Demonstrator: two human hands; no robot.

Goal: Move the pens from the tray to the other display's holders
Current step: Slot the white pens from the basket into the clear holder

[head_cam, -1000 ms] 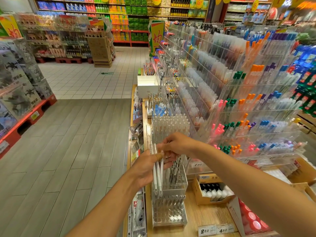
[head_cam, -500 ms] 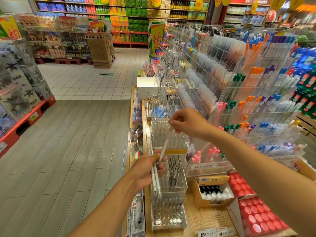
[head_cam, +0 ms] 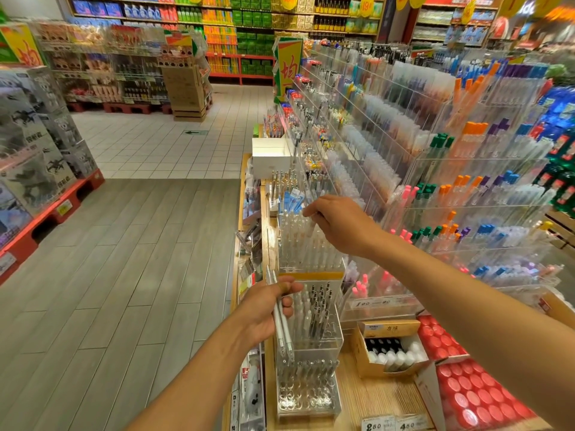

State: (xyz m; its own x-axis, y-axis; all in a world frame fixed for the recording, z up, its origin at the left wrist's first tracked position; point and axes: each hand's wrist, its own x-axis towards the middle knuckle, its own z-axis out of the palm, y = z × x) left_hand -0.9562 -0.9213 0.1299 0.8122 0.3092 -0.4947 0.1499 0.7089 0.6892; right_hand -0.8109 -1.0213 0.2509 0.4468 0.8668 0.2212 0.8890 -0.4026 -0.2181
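Observation:
My left hand (head_cam: pixel 269 306) grips two white pens (head_cam: pixel 281 325), their tips pointing down over the near clear acrylic stand (head_cam: pixel 308 387), which holds several dark pens. My right hand (head_cam: pixel 334 220) reaches forward over the farther clear stand of white pens (head_cam: pixel 308 247) and pinches one white pen (head_cam: pixel 312 226) at its top, its lower end among the pens standing in the holders.
Tiered acrylic racks of coloured pens (head_cam: pixel 466 197) fill the right side. A cardboard box of bottles (head_cam: pixel 389 349) and red-lidded packs (head_cam: pixel 473 393) sit on the wooden shelf. A white box (head_cam: pixel 270 157) stands farther along. The aisle floor (head_cam: pixel 124 259) lies to the left.
My right hand took one white pen from the bundle in my left hand and carried it up and forward to the farther stand. My left hand stayed put with fewer pens.

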